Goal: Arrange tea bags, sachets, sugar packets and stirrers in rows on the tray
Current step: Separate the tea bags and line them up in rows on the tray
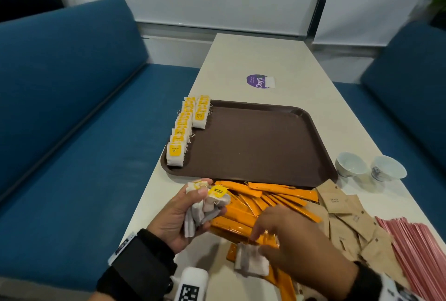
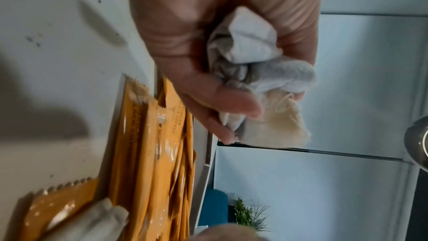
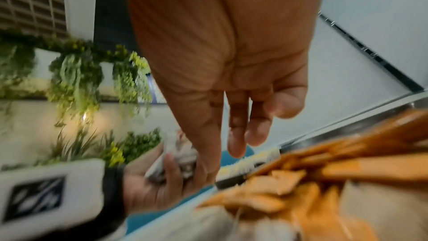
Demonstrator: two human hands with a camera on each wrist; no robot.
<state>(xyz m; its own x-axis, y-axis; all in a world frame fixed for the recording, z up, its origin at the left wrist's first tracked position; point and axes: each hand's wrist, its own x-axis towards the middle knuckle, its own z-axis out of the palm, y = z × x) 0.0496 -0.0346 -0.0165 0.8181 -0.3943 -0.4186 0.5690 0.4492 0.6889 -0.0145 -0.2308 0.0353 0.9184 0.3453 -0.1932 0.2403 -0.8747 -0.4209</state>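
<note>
A brown tray (image 1: 253,141) lies on the table, with two rows of yellow-tagged tea bags (image 1: 183,131) standing along its left edge. My left hand (image 1: 205,201) grips a bunch of loose tea bags (image 2: 254,52) just in front of the tray. My right hand (image 1: 263,240) hovers with straight fingers (image 3: 236,135) over a heap of orange sachets (image 1: 265,201) and holds nothing. A loose tea bag (image 1: 251,262) lies on the sachets just under that hand. To the right are brown sugar packets (image 1: 350,218) and pink stirrers (image 1: 415,247).
Two white cups (image 1: 350,163) (image 1: 386,168) stand right of the tray. A purple sticker (image 1: 258,81) lies on the table behind it. Blue sofas (image 1: 72,107) flank the narrow table on both sides. Most of the tray's floor is bare.
</note>
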